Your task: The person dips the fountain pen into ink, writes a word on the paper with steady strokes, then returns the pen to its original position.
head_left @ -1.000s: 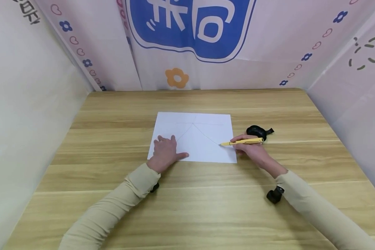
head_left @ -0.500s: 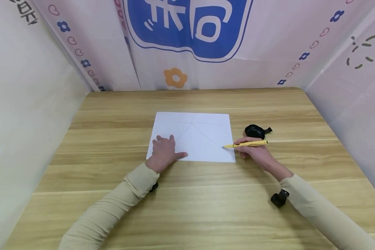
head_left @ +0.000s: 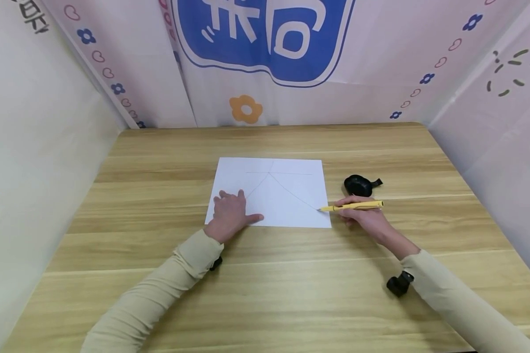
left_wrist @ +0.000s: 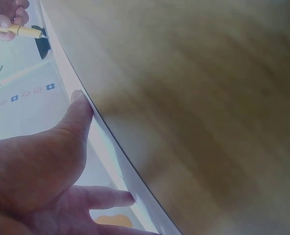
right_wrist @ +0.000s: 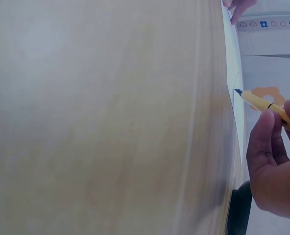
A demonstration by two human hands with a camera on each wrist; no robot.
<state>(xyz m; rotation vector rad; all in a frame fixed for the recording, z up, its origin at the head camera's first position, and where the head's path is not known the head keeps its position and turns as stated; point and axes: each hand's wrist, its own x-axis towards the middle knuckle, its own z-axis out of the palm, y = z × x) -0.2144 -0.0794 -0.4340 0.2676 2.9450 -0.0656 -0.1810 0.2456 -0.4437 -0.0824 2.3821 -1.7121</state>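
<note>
A white sheet of paper (head_left: 287,196) lies on the wooden table, with thin drawn lines: one across near the top and two slanting down from it. My left hand (head_left: 229,212) rests on the sheet's lower left, fingers and thumb spread. At the right edge, my right hand (head_left: 363,215) pinches a yellow fountain pen (head_left: 366,205). The nib meets the lower end of the right slanting line. In the right wrist view the pen (right_wrist: 256,101) shows its dark nib right at the paper, with thumb and fingers around its barrel.
A black rounded object with a short strap (head_left: 357,185) lies on the table (head_left: 291,294) just beyond my right hand. Printed cloth walls (head_left: 335,105) enclose the back and both sides. A small black device hangs under each sleeve.
My right hand has moved right and slightly toward me with the pen, and the right slanting line has grown longer. My left hand stays in place on the paper.
</note>
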